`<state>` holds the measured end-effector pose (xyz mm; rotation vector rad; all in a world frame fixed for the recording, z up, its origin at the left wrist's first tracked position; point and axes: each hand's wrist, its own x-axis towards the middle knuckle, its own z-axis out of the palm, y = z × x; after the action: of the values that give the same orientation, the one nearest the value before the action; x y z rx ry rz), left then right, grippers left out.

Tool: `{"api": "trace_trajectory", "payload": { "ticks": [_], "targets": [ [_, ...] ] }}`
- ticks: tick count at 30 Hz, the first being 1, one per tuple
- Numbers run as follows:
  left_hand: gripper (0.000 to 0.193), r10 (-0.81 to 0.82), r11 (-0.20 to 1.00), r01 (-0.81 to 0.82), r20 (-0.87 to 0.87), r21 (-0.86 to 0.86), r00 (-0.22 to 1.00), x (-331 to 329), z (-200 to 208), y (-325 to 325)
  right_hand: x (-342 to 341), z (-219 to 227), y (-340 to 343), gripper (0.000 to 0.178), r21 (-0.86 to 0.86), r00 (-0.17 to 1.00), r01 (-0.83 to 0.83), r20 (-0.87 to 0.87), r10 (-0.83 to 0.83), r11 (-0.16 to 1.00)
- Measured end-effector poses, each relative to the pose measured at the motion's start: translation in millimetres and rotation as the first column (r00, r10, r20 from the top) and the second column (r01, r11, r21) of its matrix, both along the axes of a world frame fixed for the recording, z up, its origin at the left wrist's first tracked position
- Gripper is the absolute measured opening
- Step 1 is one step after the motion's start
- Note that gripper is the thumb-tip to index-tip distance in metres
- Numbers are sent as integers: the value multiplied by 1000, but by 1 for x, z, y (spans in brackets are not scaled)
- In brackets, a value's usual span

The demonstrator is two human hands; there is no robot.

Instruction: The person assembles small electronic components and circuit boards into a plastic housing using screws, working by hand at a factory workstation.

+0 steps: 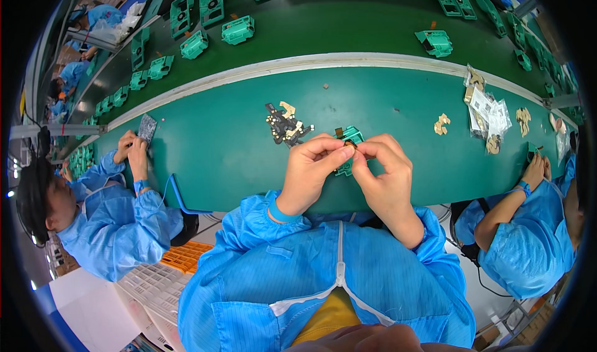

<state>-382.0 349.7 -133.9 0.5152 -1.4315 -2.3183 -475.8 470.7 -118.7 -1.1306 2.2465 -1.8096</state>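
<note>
Over the green mat, my left hand [316, 165] and my right hand [387, 173] meet fingertip to fingertip. Both pinch a small dark part [350, 144] with a brownish edge; the fingers cover most of it, so its exact kind does not show. Just behind and below the fingertips lies a teal plastic housing [353, 133], partly hidden by my hands, with a brown strip [339, 132] at its left. To the left of it is a loose pile of small black parts [285, 127], with a few pale tan pieces among them.
Tan pieces [441, 124] and clear plastic bags [488, 113] lie on the right. Beyond a pale rail [336, 60], a green conveyor carries several teal housings [238, 30]. Co-workers in blue sit on my left [118, 221] and right [528, 234], handling parts.
</note>
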Motion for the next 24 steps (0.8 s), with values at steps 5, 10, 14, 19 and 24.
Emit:
{"api": "trace_trajectory", "payload": {
  "ticks": [5, 10, 14, 19, 24],
  "targets": [
    [11, -10, 1000, 10, 7, 18, 1000, -1, 0, 2, -2, 0, 2, 12, 13, 1000, 0, -4, 0, 1000],
    [11, 3, 1000, -3, 18, 28, 1000, -2, -2, 1, -2, 1, 1, 12, -23, 1000, 8, -6, -8, 1000],
    [11, 0, 1000, 0, 16, 26, 1000, -2, -4, 1, -3, 1, 1, 12, -7, 1000, 3, -9, -3, 1000],
    [11, 3, 1000, -3, 19, 23, 1000, -3, -4, 1, -6, 3, 2, 12, 2, 999, -8, -34, 8, 1000],
    [10, -1, 999, 0, 20, 32, 1000, -4, -3, 1, -8, 1, 2, 12, -8, 999, -13, -30, 13, 1000]
  ]
}}
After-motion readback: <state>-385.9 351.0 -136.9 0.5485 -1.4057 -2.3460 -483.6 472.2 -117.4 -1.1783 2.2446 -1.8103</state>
